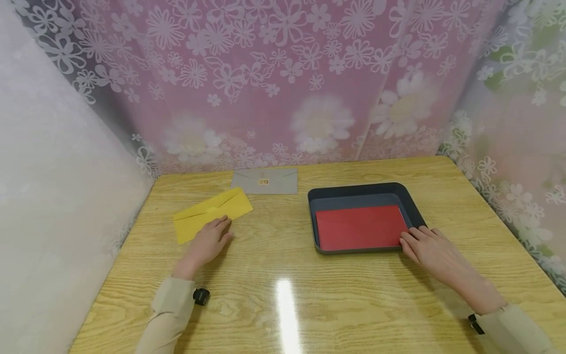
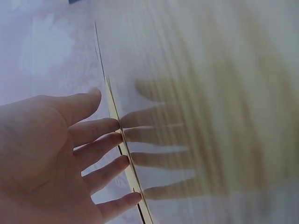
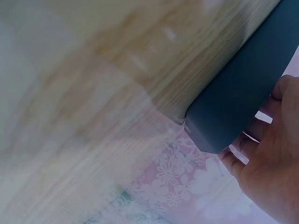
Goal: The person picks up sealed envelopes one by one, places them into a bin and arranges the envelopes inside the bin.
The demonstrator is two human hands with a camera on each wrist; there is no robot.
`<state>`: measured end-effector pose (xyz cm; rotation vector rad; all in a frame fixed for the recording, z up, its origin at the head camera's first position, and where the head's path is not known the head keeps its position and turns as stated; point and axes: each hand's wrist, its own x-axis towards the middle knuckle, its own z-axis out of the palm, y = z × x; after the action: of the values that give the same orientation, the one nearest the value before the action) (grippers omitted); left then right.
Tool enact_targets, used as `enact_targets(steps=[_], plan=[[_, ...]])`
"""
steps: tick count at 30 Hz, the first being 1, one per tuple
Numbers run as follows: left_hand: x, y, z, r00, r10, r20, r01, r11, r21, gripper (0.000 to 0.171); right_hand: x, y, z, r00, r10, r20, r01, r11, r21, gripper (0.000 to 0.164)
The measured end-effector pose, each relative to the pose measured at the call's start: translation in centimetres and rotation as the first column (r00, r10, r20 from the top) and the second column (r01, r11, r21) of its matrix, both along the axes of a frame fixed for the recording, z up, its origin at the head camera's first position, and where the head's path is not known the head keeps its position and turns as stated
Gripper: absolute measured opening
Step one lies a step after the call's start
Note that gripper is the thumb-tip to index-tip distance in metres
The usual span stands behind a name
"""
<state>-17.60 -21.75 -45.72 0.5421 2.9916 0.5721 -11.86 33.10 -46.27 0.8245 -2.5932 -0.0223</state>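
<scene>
My left hand point(image 1: 209, 242) reaches over the near edge of a yellow envelope point(image 1: 189, 227), fingertips on it. In the left wrist view the fingers point(image 2: 105, 176) are spread and nearly straight, tips at the envelope's thin edge point(image 2: 132, 179). A red envelope point(image 1: 360, 227) lies in a dark grey tray point(image 1: 353, 191) on the right. My right hand point(image 1: 435, 253) grips the tray's near right corner, fingers bent over the rim close to the red envelope's end. From the right wrist, the tray's outer wall point(image 3: 233, 98) hides the fingertips.
A grey envelope point(image 1: 278, 183) with a small gold mark lies at the back of the wooden table point(image 1: 265, 314), behind the yellow one. Floral curtains point(image 1: 265, 88) hang behind the table and at both sides.
</scene>
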Motion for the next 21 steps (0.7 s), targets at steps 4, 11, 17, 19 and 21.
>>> enact_targets(steps=[4, 11, 17, 19, 21], plan=[[0.4, 0.9, 0.0, 0.999, -0.033, -0.026, 0.033, 0.999, 0.006, 0.051, 0.0, 0.0, 0.0, 1.000, 0.000, 0.003, 0.000, 1.000, -0.002, 0.018], [0.7, 2.3, 0.0, 0.996, -0.080, -0.031, 0.081, 0.997, 0.018, 0.051, -0.1, -0.1, -0.1, 1.000, 0.012, -0.008, -0.012, 1.000, -0.008, 0.020], [1.0, 3.7, -0.1, 0.995, -0.099, -0.025, 0.099, 0.995, 0.001, 0.051, 0.0, -0.1, 0.0, 1.000, 0.000, 0.006, 0.000, 1.000, -0.006, 0.018], [1.2, 4.1, -0.1, 0.994, -0.107, -0.026, 0.107, 0.994, -0.001, 0.051, 0.0, 0.0, 0.0, 1.000, -0.002, 0.012, 0.003, 1.000, -0.006, 0.019], [1.3, 4.5, -0.1, 0.993, -0.112, -0.024, 0.112, 0.994, -0.002, 0.051, 0.0, 0.0, 0.0, 1.000, -0.001, 0.013, 0.001, 1.000, -0.003, 0.019]])
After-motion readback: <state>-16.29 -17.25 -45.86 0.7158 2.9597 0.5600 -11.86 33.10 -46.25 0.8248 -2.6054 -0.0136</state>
